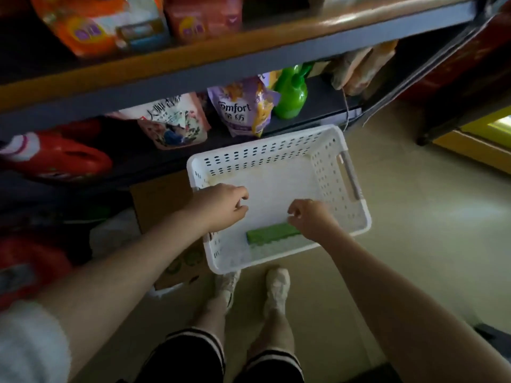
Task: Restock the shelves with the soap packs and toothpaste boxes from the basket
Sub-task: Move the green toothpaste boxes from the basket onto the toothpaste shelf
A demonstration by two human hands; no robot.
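Single view, head-worn, wide-angle. Looks forward and steeply down from standing height; the person's own legs and shoes point(277, 286) sit at bottom centre, both forearms entering from the lower left and lower right corners. Frame centre falls on a white basket point(343, 189) on the floor, close below the camera. Shelving point(249, 48) fills the upper left and top of the frame, seen from just in front and slightly above; its edges run tilted, rising to the right. Straight lines bow toward the borders. Floor point(414, 230) occupies the right side. No second view to compare.
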